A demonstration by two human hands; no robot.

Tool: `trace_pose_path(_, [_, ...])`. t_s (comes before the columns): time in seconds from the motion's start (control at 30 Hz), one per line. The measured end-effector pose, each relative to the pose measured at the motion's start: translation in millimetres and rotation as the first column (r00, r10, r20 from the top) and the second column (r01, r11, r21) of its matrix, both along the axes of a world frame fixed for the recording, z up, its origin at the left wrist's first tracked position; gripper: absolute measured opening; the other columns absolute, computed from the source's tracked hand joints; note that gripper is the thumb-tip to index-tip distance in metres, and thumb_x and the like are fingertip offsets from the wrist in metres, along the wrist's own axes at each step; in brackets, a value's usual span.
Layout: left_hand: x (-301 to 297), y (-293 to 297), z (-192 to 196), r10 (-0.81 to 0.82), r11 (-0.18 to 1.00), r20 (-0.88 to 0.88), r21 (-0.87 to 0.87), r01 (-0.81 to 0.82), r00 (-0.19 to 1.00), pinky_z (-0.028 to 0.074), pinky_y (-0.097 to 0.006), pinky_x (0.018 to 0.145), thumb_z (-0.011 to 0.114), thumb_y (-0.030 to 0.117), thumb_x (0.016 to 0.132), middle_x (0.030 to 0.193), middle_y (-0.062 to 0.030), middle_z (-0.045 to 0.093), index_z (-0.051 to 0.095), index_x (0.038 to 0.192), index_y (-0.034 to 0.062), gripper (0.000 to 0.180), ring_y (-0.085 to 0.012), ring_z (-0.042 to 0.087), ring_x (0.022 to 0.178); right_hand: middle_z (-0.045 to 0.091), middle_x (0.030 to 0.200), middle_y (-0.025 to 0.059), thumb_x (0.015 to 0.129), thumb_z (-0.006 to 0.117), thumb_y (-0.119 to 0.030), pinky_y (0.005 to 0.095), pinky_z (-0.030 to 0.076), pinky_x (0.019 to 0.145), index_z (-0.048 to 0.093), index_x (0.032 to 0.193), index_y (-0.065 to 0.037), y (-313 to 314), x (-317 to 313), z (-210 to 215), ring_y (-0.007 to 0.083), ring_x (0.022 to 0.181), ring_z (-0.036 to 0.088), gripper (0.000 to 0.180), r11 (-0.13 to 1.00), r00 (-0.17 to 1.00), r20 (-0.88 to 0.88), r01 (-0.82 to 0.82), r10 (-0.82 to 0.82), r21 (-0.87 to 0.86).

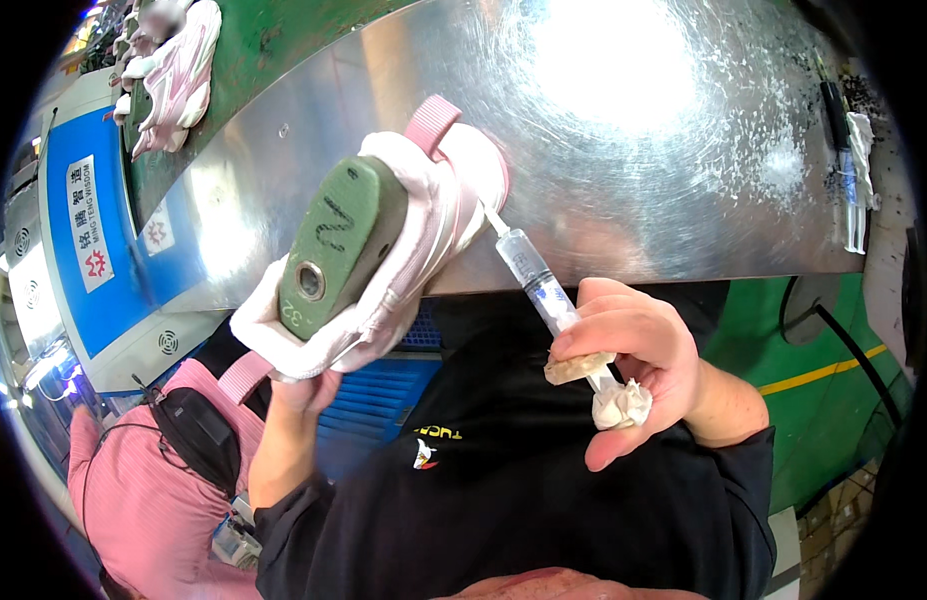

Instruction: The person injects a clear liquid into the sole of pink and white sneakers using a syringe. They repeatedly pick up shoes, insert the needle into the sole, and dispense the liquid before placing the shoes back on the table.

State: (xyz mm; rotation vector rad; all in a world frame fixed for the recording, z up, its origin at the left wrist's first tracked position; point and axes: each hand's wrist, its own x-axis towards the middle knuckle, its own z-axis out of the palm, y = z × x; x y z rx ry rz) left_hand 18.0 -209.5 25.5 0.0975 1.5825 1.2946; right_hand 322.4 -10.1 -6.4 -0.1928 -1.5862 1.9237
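Observation:
A pink-and-white shoe (423,235) is held tilted above the near edge of the metal table, with a green shoe last (345,235) filling its opening. My left hand (308,390) grips the shoe from underneath; most of its fingers are hidden behind it. In my right hand (638,350) is a clear plastic syringe (523,258), its barrel between the fingers. Whitish wrapping covers the syringe's flange and plunger end, and the thumb lies near the plunger end. The thin nozzle reaches the shoe's side, touching it or nearly so.
The shiny metal table (623,220) has white residue at its right. Another syringe (849,180) lies at the far right edge. More pink-and-white shoes (178,75) stand on a green surface at upper left. A person in pink (153,490) is at lower left, beside a blue-and-white machine (103,250).

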Motion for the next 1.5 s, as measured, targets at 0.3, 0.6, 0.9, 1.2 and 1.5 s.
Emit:
trace_pose_path(0.3, [67.6,8.5,-9.1,-0.152,0.961,0.421,0.276,0.033,0.894,0.045,-0.05,0.096,0.068,0.012,0.078,0.127,-0.0148,0.049,0.035,0.133,0.0024,0.064,-0.0315,0.049,0.119,0.065,0.096,0.0041,0.056,0.087,-0.036,0.0281,0.04,0.058,0.061,0.107,-0.003,-5.0,-2.8,9.6,0.0179,0.066,0.047,0.066,0.999,0.998,0.05,0.034,-0.035,0.018])
trace_pose_path(0.6, [88.4,17.9,-12.2,-0.169,0.977,0.539,0.205,0.066,0.825,0.037,-0.045,0.104,0.068,0.011,0.07,0.127,-0.0143,0.049,0.031,0.137,0.0024,0.077,-0.031,0.048,0.12,0.065,0.093,0.0032,0.055,0.087,-0.038,0.0277,0.038,0.057,0.063,0.105,-0.002,-6.6,-3.9,24.4,0.0182,0.066,0.047,0.065,0.999,0.995,0.103,0.001,-0.006,0.049])
trace_pose_path(0.9, [92.2,29.3,-21.0,-0.26,0.96,0.699,0.261,0.101,0.666,0.04,-0.041,0.1,0.067,0.007,0.066,0.127,-0.0149,0.049,0.033,0.135,0.0019,0.077,-0.0289,0.048,0.119,0.067,0.091,0.0034,0.056,0.086,-0.04,0.0279,0.038,0.057,0.064,0.103,-0.002,-3.1,5.8,47.7,0.018,0.065,0.048,0.065,0.99,0.979,0.147,-0.137,0.139,-0.029])
trace_pose_path(1.2, [98.5,44.4,-34.0,-0.386,0.917,0.822,0.392,0.078,0.419,0.035,-0.041,0.102,0.06,-0.002,0.077,0.128,-0.0084,0.051,0.044,0.13,0.0061,0.057,-0.0258,0.046,0.122,0.068,0.079,0.0085,0.055,0.084,-0.053,0.0268,0.029,0.055,0.062,0.103,-0.002,-2.3,32.8,84.6,0.0138,0.057,0.049,0.074,0.973,0.949,0.223,-0.205,0.225,-0.109])
trace_pose_path(1.5, [118.3,57.4,-40.4,-0.491,0.861,0.805,0.507,0.041,0.333,0.03,-0.044,0.109,0.053,0.006,0.086,0.135,-0.0122,0.046,0.041,0.134,0.0057,0.05,-0.0283,0.039,0.129,0.068,0.086,0.0062,0.059,0.084,-0.047,0.0273,0.029,0.054,0.063,0.105,-0.002,2.0,45.9,123.8,0.0147,0.059,0.047,0.068,0.971,0.89,0.39,-0.23,0.236,-0.063])
